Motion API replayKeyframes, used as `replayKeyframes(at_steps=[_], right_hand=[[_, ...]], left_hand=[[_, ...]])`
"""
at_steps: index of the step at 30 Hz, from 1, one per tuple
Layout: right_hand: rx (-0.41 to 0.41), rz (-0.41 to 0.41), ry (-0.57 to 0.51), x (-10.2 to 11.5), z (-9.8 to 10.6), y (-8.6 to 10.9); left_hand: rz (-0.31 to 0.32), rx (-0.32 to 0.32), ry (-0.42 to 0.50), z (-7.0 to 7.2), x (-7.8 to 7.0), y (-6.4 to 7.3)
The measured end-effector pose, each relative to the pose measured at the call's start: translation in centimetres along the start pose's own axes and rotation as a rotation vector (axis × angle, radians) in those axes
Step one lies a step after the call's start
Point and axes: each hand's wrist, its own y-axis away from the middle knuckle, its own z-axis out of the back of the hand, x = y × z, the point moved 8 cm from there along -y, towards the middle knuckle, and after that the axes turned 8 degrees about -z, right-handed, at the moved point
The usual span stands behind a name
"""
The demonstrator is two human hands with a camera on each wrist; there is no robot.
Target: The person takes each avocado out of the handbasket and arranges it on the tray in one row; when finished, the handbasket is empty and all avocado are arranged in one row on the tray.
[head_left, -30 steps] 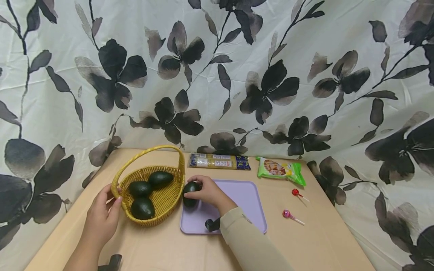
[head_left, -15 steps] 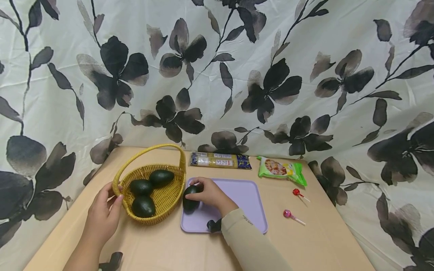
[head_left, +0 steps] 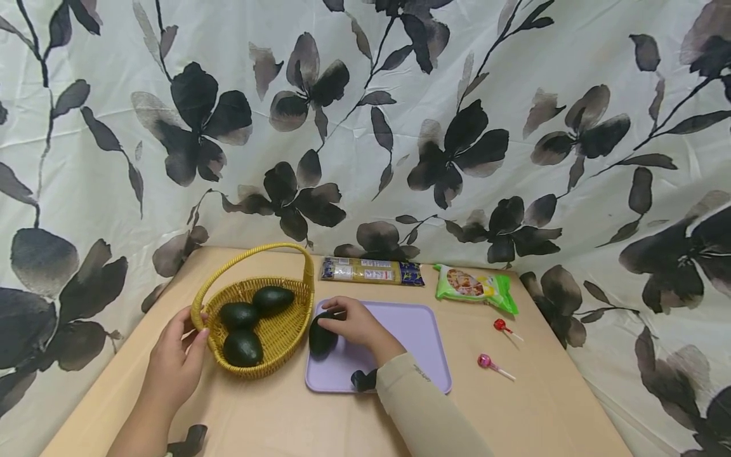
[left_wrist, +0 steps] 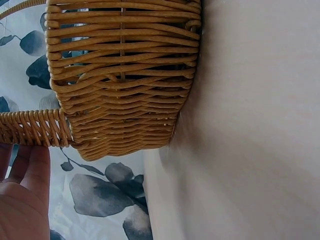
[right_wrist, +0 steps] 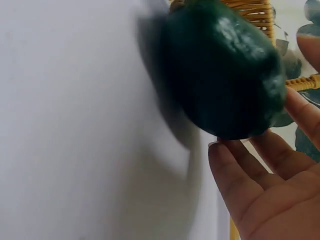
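Observation:
My left hand (head_left: 177, 358) holds the yellow wicker basket (head_left: 276, 362) at the foot of its handle, thumb in front. In the left wrist view, fingers (left_wrist: 37, 167) meet the woven handle (left_wrist: 35, 127); the thumb is out of sight there. Inside the basket lie three dark green avocados (head_left: 242, 348). Another avocado (head_left: 322, 335) rests on the left part of the lilac tray (head_left: 400, 355). Over it is my right hand (head_left: 356, 324), its relaxed fingers at the avocado's side. The right wrist view shows the thumb (right_wrist: 310, 47) apart from that avocado (right_wrist: 225, 75).
Behind the tray lies a long blue-and-gold packet (head_left: 371, 271). A green snack packet (head_left: 476, 289) is at the back right. Two lollipops, one red (head_left: 500, 325) and one pink (head_left: 485, 362), lie right of the tray. A floral cloth (head_left: 365, 158) hangs behind the table.
My right hand has loosened from the avocado and shifted slightly right; the avocado now sits lower on the tray's left side. My left hand and the basket stay about the same.

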Motion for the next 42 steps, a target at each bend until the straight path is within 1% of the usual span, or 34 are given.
replayKeyframes(at_steps=[4, 10, 16, 23, 29, 36, 42], right_hand=[[-0.024, 0.028, -0.023, 0.6, 0.7, 0.4], [-0.053, 0.055, -0.097, 1.8, 1.8, 1.1], [-0.054, 0.101, -0.089, 3.7, 2.3, 2.0], [0.011, 0.162, -0.050, 6.1, 2.4, 2.4], [0.058, 0.184, 0.016, 8.0, 2.2, 2.3], [0.149, 0.221, 0.081, 10.0, 0.9, 1.8], [0.208, 0.212, 0.136, 11.0, -0.2, 1.6]], left_hand=[[0.003, -0.001, -0.005, 0.0, 0.1, 0.1], [0.013, 0.002, -0.010, 0.0, -0.1, 0.2], [0.002, -0.002, -0.010, 0.2, -0.4, 0.1], [-0.005, 0.008, -0.007, 0.2, -0.4, 0.1], [-0.015, 0.004, -0.004, 0.2, -0.5, 0.0], [-0.015, -0.009, -0.014, 0.2, -0.2, 0.1], [-0.026, -0.031, -0.022, 0.4, -0.1, 0.1]])
